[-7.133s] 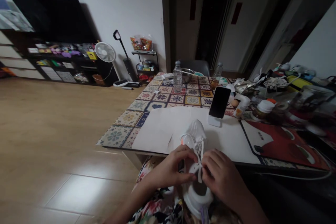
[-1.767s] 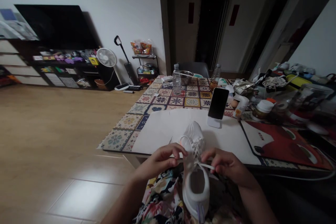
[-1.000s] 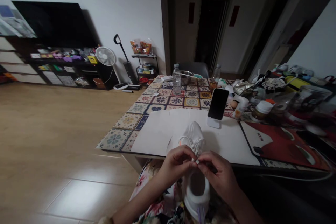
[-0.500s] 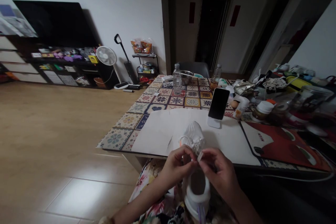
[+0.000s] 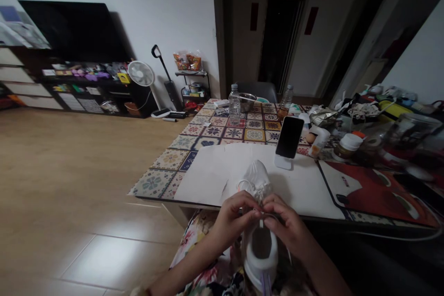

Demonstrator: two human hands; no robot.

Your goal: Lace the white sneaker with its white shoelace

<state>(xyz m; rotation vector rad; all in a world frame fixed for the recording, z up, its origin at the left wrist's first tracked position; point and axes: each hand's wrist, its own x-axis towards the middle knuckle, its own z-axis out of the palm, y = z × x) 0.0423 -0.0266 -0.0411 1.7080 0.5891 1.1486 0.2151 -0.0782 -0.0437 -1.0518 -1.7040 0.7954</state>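
Note:
A white sneaker points away from me, its toe over the table edge and its heel, with a purple-striped back, close to my lap. Over its throat, my left hand pinches the white shoelace between thumb and forefinger. My right hand is closed on the lace just to the right, the fingertips of both hands nearly touching. One lace end hangs down beside the right palm. The lacing under my fingers is partly hidden.
A white sheet covers the front of the patterned table. A phone stands upright on a white stand. To the right are a red laptop, a white-lidded jar and clutter; a plastic bottle stands further back.
My right fingers have shifted slightly left and closed in on the left fingertips. A lace strand now shows beneath them and another hangs by the right hand. The sneaker stays in place.

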